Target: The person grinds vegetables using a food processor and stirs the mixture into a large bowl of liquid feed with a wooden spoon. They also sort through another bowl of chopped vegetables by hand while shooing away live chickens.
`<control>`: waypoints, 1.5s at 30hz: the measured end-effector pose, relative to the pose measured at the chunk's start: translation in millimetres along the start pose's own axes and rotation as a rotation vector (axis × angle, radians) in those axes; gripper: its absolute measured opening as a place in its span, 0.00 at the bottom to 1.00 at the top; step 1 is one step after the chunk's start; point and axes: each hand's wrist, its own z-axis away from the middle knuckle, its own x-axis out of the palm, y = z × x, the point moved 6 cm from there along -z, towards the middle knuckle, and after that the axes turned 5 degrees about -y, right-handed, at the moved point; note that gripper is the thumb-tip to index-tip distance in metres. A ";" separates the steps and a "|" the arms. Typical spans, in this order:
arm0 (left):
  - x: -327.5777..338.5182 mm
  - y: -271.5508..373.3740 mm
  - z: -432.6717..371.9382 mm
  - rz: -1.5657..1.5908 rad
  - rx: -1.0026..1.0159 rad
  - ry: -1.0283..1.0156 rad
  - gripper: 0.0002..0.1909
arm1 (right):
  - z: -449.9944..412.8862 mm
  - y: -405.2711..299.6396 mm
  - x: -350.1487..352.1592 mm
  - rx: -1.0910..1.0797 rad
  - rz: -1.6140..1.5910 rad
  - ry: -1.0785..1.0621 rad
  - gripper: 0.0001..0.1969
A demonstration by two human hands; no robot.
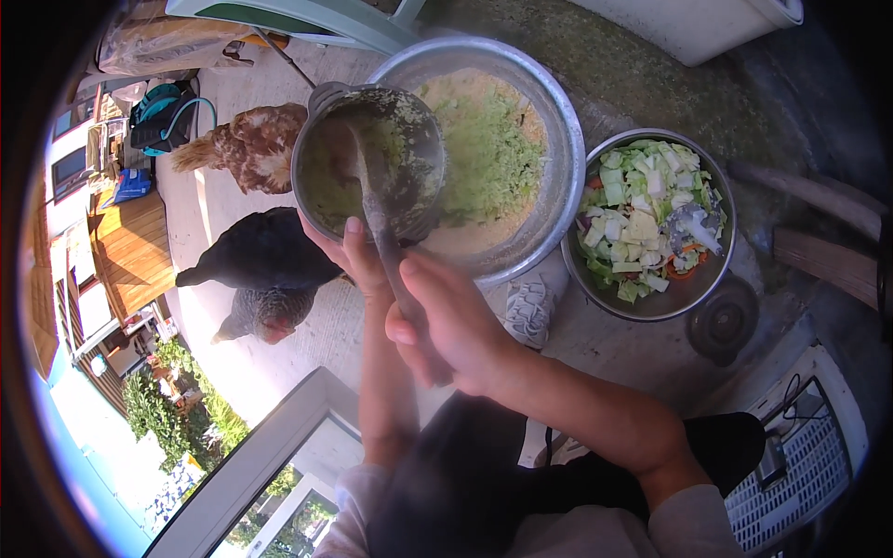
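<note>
My left hand supports a dark cooking pot from below, its thumb at the rim. The pot is tilted, and bits of pale green mash cling to its inner wall. In my right hand is the handle of a wooden spoon, whose head rests inside the pot. Beyond the pot stands a wide metal basin holding yellowish meal and finely shredded greens. To its right, a steel bowl contains chopped cabbage, orange strips and a white plastic blade piece.
A brown hen, a black hen and a grey barred hen are left of the pot. A round dark lid lies near the bowl. A plastic chair, wooden pieces and a white slatted crate stand around.
</note>
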 end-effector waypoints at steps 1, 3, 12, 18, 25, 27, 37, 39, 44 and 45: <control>-9.8 1.1 -5.1 -0.001 0.034 -0.025 0.45 | 3.2 0.6 -1.3 0.013 0.108 -0.043 0.23; -28.6 6.2 -21.1 -0.040 0.066 0.003 0.45 | 4.8 6.3 -18.5 0.055 0.269 -0.013 0.27; -12.6 13.6 -38.7 0.065 0.013 -0.116 0.50 | 50.5 -50.0 -87.9 -0.403 1.905 0.193 0.28; -10.1 27.3 -48.6 -0.108 -0.162 -0.135 0.49 | 67.9 -115.0 -56.3 -0.563 2.333 0.327 0.31; 14.0 48.5 -58.5 -0.264 -0.282 -0.315 0.50 | 30.1 -159.9 -61.1 -0.700 2.466 0.227 0.31; 9.7 47.4 -61.1 -0.150 -0.275 -0.265 0.50 | 20.4 -145.3 -87.5 -0.564 2.332 0.220 0.27; -18.2 41.5 -51.4 -0.560 0.117 -0.241 0.53 | 71.9 -81.1 -126.5 -0.345 1.734 0.316 0.26; -12.9 46.9 -49.6 -0.649 0.105 -0.213 0.52 | 84.4 -97.0 -127.3 -0.476 1.866 0.362 0.26; 5.5 59.3 -33.1 -0.646 0.105 -0.293 0.53 | 51.9 -107.6 -110.7 -0.635 2.035 0.342 0.28; 10.2 62.6 -30.6 -0.682 0.147 -0.260 0.54 | 52.6 -99.8 -125.4 -0.641 2.033 0.366 0.28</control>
